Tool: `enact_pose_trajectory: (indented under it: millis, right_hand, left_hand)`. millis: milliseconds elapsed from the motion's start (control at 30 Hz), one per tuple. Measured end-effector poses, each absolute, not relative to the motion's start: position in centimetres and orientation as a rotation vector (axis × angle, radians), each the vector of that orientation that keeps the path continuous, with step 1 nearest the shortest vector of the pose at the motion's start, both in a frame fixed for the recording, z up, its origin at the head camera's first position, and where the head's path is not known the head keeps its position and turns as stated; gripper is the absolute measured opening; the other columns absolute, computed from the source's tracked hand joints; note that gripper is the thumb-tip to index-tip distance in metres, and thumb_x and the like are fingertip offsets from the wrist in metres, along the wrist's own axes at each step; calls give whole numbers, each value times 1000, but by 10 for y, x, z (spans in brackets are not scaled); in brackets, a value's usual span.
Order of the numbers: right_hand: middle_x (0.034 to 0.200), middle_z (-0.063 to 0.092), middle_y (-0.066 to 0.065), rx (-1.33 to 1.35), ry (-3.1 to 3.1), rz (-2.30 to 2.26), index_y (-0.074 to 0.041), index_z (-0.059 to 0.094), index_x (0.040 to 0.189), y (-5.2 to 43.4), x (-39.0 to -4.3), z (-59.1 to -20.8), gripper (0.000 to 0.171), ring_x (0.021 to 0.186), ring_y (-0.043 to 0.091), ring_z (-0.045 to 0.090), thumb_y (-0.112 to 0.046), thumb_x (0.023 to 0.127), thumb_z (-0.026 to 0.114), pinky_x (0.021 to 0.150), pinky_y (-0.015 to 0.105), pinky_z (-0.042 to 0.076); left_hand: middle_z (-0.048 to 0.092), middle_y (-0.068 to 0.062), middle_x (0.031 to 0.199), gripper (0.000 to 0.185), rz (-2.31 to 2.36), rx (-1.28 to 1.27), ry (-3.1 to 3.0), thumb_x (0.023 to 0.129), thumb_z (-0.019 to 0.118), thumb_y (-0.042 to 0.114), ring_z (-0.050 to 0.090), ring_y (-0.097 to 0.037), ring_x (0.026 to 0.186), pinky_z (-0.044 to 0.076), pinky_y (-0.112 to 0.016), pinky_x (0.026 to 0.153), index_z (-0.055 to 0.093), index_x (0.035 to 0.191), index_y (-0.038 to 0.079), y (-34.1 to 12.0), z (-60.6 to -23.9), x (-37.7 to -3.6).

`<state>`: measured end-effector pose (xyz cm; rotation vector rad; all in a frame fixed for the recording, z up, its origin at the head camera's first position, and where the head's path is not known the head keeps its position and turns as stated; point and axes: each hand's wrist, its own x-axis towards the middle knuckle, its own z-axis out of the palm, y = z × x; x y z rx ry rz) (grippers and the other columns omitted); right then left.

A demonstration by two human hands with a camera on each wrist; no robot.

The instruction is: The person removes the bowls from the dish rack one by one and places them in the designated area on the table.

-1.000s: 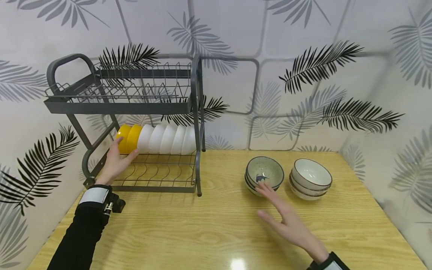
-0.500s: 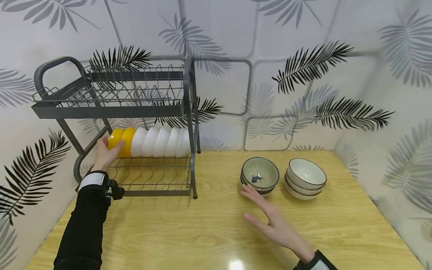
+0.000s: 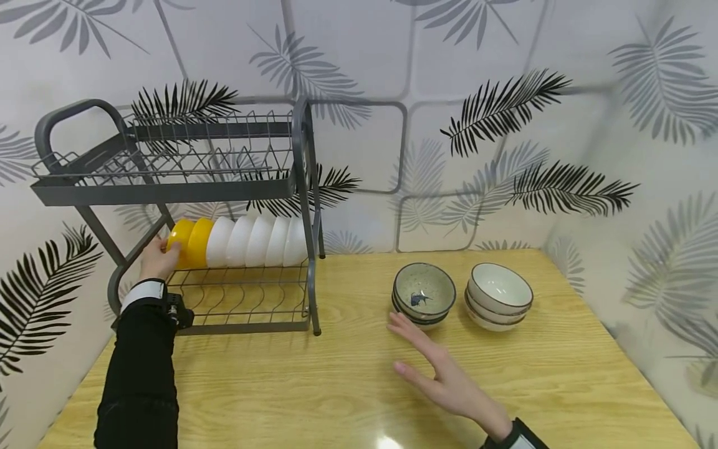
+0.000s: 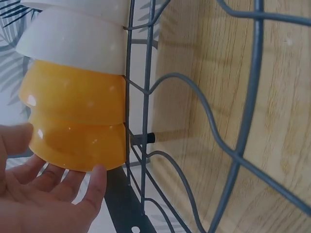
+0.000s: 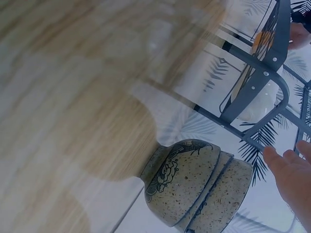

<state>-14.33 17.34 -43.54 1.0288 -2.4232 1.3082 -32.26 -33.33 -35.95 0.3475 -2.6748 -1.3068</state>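
Observation:
My left hand [image 3: 159, 259] is at the left end of a row of bowls standing on edge in the lower tier of a dish rack [image 3: 168, 192]. Its thumb and fingers curve round the outermost yellow bowl [image 4: 80, 148], thumb on one side and fingertips on the other. A second yellow bowl [image 4: 75, 94] nests against it, followed by several white bowls [image 3: 259, 242]. My right hand [image 3: 443, 377] hovers over the table with fingers extended and holds nothing. Just beyond its fingertips stands a stack of speckled grey bowls [image 3: 426, 284], the top one with a blue fish inside.
To the right of the speckled stack is another stack of white, dark-rimmed bowls [image 3: 502, 290]. The rack's upper tier [image 3: 219, 153] of wire overhangs the row of bowls. A leaf-patterned wall [image 3: 426, 62] backs the wooden table [image 3: 314, 386].
My left hand has moved from in front of the yellow bowls round to the outer side of the leftmost one and closed on it. The right hand stays near the speckled stack; the head view shifts slightly.

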Motion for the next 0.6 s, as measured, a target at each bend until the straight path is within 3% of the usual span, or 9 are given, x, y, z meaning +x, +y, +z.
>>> enact_pose_trajectory:
  millis: [100,333,467,600]
  right_hand:
    - [165,33,7,1017,-2441,1316,-16,43,153,175,-142,-437,58,157,20,23,-10,99,63,122,13,15]
    - [165,32,7,1017,-2447,1313,-17,42,153,177,-140,-439,59,157,15,22,-9,98,63,121,13,15]
    - [165,32,8,1021,-2436,1312,-15,42,153,177,-140,-437,60,157,9,19,-8,98,63,122,15,14]
    - [165,32,8,1016,-2432,1315,-15,42,153,177,-141,-436,60,157,13,20,-7,97,63,122,16,15]
  left_hand:
    - [32,-41,149,54,-1307,417,-2654,105,27,13,36,-53,140,37,-58,116,27,149,-18,-330,-361,-324]
    - [45,-33,142,49,-1323,629,-2540,106,33,13,42,-46,137,43,-51,111,39,148,-11,-322,-365,-328]
    - [53,-29,133,46,-1305,650,-2499,105,37,15,49,-38,124,49,-37,92,47,143,-9,-329,-366,-331]
    - [56,-24,137,47,-1324,648,-2490,105,40,18,53,-19,105,41,-18,75,48,143,-7,-335,-365,-334]
